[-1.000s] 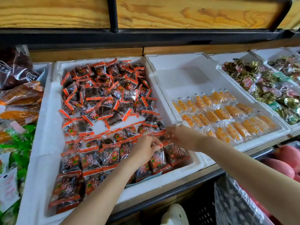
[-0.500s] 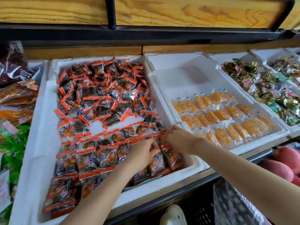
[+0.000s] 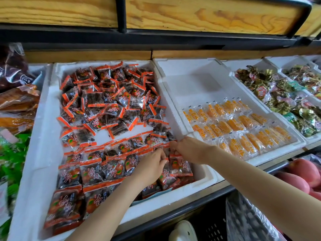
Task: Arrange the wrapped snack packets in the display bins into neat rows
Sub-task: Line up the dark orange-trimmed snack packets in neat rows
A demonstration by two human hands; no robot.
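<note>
The left hand [image 3: 152, 165] curls its fingertips onto the red-edged packets [image 3: 180, 166] at the right end of the near rows. The right hand [image 3: 190, 148], fingers bent under, pinches a red seam just behind. Both work knuckles up, forearms reaching in over the front wall of the white foam bin [image 3: 43, 136]. The near rows lie flat and aligned, while the far heap [image 3: 111, 101] is jumbled, so I judge about half is left.

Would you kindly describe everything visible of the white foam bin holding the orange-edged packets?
The white foam bin looks like thick-walled polystyrene, rectangular and open-topped, abutting a similar bin on its right. Orange-edged packets lie jumbled at its back and in rows at its front, where the left hand and right hand pinch packets.
</note>
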